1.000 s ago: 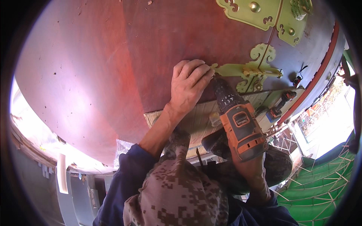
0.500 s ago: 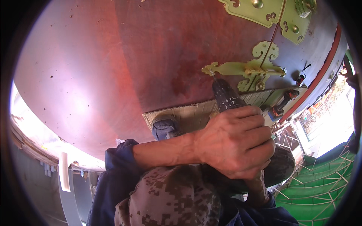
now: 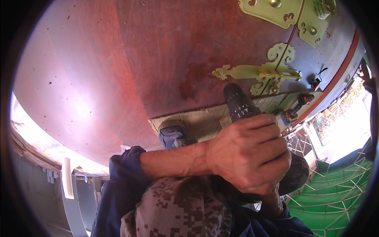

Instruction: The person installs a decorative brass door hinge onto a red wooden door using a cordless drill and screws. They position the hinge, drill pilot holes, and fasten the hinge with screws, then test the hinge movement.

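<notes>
While left hand (image 3: 248, 155) clasps drill (image 3: 238, 102), bit (image 3: 225, 79) at latch (image 3: 245, 72)

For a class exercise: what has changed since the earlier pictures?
The left hand came off the left tip of the ornate gold-coloured metal latch and moved down and right, closing over the back of the black-nosed power drill. The drill still points at the latch's left end, on the red-brown panel.

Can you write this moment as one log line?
left hand: clasped over drill | drill: tip at left end of golden hinge | right hand: hidden, wrist showing
</notes>
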`<state>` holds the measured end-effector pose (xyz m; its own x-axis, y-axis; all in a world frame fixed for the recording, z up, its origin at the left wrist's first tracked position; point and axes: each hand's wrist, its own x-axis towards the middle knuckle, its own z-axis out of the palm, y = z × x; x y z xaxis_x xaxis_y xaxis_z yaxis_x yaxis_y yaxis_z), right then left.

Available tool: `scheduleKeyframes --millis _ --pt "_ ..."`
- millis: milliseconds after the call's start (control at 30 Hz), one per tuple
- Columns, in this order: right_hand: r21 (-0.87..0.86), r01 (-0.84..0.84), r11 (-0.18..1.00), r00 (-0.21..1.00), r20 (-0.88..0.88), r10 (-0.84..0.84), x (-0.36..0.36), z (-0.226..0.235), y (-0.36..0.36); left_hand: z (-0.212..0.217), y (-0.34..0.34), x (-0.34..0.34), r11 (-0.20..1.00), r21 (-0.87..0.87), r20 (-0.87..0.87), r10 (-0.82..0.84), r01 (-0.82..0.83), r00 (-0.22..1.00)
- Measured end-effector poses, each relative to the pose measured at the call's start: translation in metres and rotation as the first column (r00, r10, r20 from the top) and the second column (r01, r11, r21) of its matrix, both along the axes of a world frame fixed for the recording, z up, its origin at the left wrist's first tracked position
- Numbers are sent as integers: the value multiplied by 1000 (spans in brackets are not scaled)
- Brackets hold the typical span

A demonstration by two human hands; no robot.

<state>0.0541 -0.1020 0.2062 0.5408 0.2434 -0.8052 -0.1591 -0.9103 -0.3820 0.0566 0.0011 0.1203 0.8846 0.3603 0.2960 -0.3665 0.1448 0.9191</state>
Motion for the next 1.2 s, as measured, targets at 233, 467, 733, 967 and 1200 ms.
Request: scheduleKeyframes --millis 233,467,733,967,1200 --pt "1 1 1000 999 -36 -1 0 -1 0 0 2 -3 999 27 -3 21 -21 1000" --pt "19 26 999 996 -88 -24 1 -6 -4 -3 1 -3 998 2 4 58 -58 998" --pt "51 84 995 978 -193 -73 1 -9 -10 -4 7 -4 1000 -2 -14 18 -18 1000" --pt "68 141 988 951 -286 -116 2 -13 -16 -6 5 -4 1000 -1 -25 32 -32 999" --pt "77 204 976 910 -382 -160 3 -17 -20 -10 5 -6 1000 10 -14 22 -22 1000"
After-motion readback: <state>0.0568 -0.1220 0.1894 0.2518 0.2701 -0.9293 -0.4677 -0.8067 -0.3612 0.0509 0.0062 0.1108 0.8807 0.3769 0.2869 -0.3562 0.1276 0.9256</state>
